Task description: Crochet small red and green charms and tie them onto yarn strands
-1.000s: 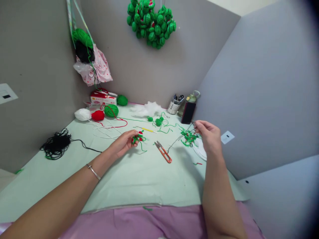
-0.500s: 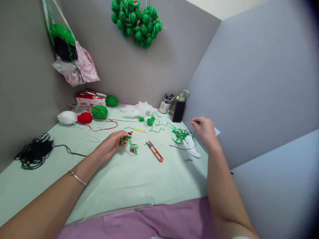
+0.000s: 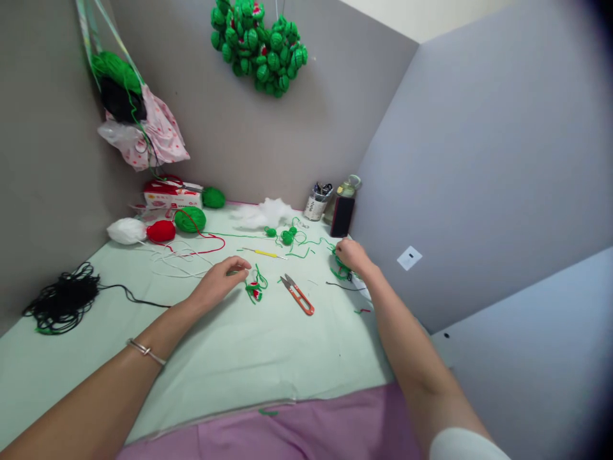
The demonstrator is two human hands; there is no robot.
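Note:
My left hand point(image 3: 224, 279) is held over the table with fingers stretched out and apart, nothing in them. Just beside its fingertips lie small green, red and white crocheted pieces point(image 3: 254, 291) with green yarn tails. My right hand point(image 3: 353, 255) has its fingers closed and bent down over a pile of green yarn scraps point(image 3: 341, 272), partly covering it. What those fingers hold, if anything, is hidden. Between the hands rest orange-handled thread snips point(image 3: 299, 297), blades half apart, and a yellow crochet hook point(image 3: 265, 253).
White point(image 3: 127, 231), red point(image 3: 161, 231) and green point(image 3: 190, 220) yarn balls stand back left, with black yarn point(image 3: 64, 297) nearer. White stuffing point(image 3: 268, 213), a pen cup point(image 3: 316, 203) and a phone point(image 3: 342, 216) line the back. A green crocheted bunch point(image 3: 261, 48) hangs above.
My left hand has let go of the crocheted pieces, which now lie on the table. My right hand has moved left and down onto the yarn scraps.

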